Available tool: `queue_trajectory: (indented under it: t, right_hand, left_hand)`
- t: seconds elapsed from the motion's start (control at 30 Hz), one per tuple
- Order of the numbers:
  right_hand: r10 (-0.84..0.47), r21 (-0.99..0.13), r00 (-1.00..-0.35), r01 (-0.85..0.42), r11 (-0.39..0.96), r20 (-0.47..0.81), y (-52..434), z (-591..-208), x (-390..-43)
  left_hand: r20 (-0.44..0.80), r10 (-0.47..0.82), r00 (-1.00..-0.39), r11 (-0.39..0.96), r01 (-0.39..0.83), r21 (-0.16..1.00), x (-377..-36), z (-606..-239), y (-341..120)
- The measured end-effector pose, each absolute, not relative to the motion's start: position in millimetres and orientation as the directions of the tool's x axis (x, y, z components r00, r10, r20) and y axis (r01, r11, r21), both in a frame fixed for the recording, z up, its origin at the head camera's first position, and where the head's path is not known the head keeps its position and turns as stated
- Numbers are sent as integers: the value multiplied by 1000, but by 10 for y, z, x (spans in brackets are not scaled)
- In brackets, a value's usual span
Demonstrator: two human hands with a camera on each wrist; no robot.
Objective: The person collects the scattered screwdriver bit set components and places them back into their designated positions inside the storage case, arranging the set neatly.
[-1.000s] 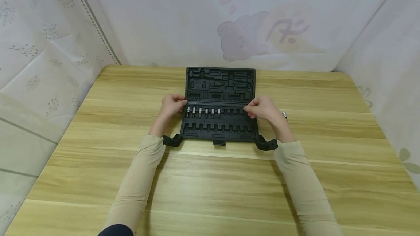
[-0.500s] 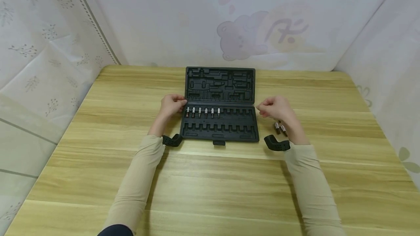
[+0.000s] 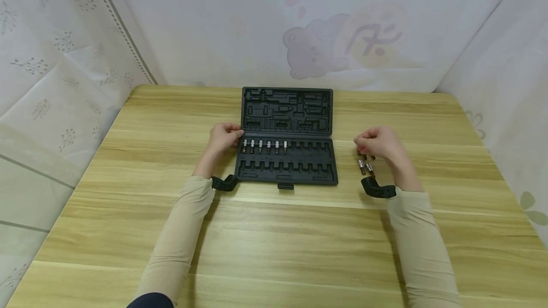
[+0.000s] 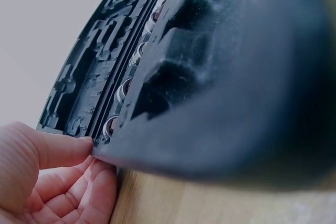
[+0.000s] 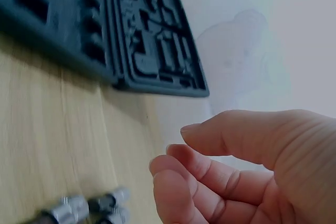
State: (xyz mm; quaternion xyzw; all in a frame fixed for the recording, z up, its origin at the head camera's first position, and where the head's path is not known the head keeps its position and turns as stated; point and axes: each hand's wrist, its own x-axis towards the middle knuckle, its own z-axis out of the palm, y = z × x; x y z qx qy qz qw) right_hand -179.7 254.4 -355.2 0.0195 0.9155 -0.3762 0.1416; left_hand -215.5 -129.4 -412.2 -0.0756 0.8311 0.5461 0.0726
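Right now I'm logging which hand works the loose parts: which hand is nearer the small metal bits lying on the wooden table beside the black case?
Right. The right hand hovers just above the small metal bits. The left hand rests at the far left edge of the black plastic case.

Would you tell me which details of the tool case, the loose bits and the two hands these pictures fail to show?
- Loose bits, head view: too small to count or tell tip types; right wrist view blurs them.
- Right hand, head view: fingers curl downward, hiding whether they pinch anything.
- Bits in the case: too small in the head view; left wrist view hides most behind the case's blurred near edge.
- Left hand: fingertips hidden at the case edge.
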Motion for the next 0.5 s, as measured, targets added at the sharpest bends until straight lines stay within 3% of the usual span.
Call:
queue_trajectory:
  t: [0.5]
  right_hand:
    - [-28,-676,-959,177,716,-281,2847,-3668,-1838]
  left_hand:
    - [-200,-39,-979,386,-199,901,-2164,-4127,-1303]
